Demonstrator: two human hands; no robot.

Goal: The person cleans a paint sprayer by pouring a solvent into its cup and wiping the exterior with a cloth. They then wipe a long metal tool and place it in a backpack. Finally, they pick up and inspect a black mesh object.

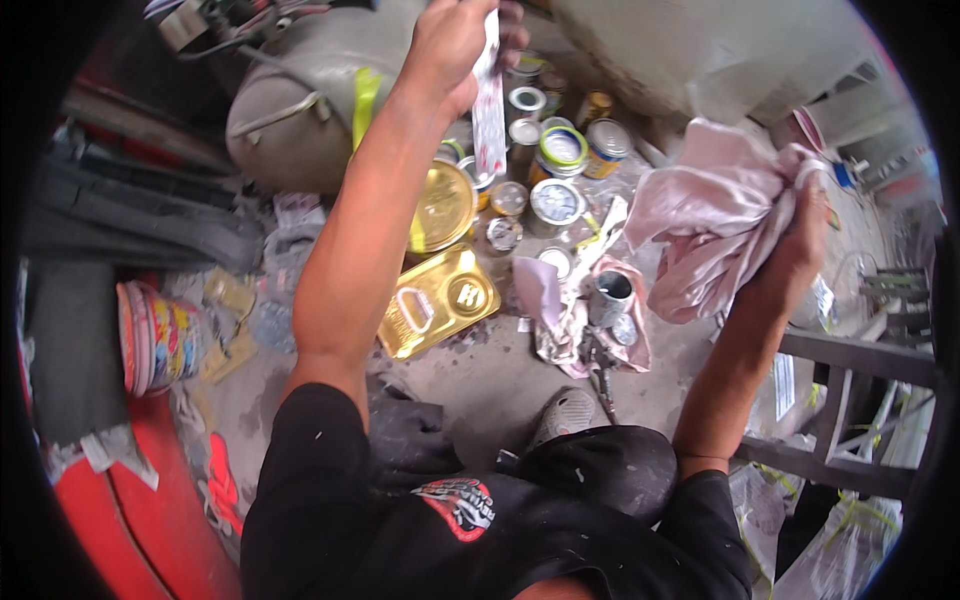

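At the top middle, my left hand (448, 48) is closed round a flat white strip (488, 125) with reddish smears, which hangs down over the paint cans. My right hand (803, 232), out to the right, grips a bunched pale pink cloth (712, 220) whose folds spill to the left. Between my arms, a metal cup (611, 297) with a dark inside stands on a crumpled pink rag (636, 345) on the floor. Several paint cans (555, 203) stand beyond it, some with lids on.
A rectangular gold tin (440, 302) lies flat near my left forearm, by a round gold lid (445, 205). A grey tank (285, 120) stands at the far left. Colourful buckets (160, 335) lie at the left, near a red panel (120, 490). A dark metal frame (840, 400) stands at the right.
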